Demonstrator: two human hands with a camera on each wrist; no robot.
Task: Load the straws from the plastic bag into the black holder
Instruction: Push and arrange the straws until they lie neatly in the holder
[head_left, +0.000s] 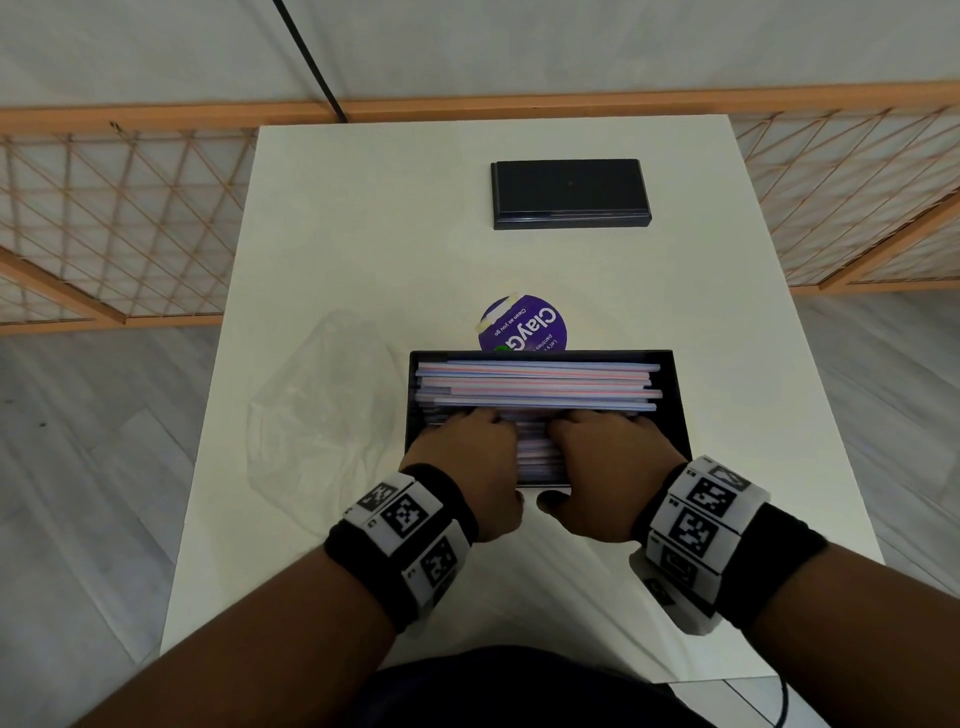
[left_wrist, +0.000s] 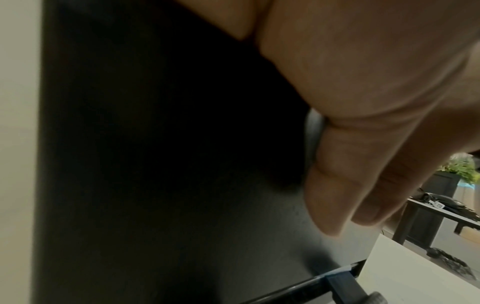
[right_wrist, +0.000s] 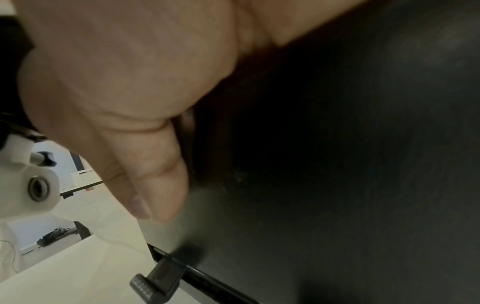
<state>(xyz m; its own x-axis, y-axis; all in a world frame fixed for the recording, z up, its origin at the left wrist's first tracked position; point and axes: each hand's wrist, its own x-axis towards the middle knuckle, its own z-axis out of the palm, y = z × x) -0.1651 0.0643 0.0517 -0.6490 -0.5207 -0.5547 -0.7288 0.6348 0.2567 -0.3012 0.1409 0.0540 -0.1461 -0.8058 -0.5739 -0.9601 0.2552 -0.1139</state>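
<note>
The black holder (head_left: 677, 400) stands open near the table's front edge, filled with a stack of pink and blue striped straws (head_left: 535, 383) lying crosswise. My left hand (head_left: 470, 460) and right hand (head_left: 613, 457) grip its near wall side by side, fingers reaching over onto the straws and thumbs outside. In the left wrist view my thumb (left_wrist: 335, 185) lies against the holder's dark front wall (left_wrist: 155, 164). The right wrist view shows the other thumb (right_wrist: 153, 174) on the same wall (right_wrist: 337, 164). The clear plastic bag (head_left: 317, 405) lies crumpled and flat left of the holder.
A black rectangular lid (head_left: 569, 193) lies at the far middle of the white table (head_left: 405, 239). A round purple label (head_left: 523, 325) sits just behind the holder. An orange lattice fence (head_left: 119, 218) runs behind the table.
</note>
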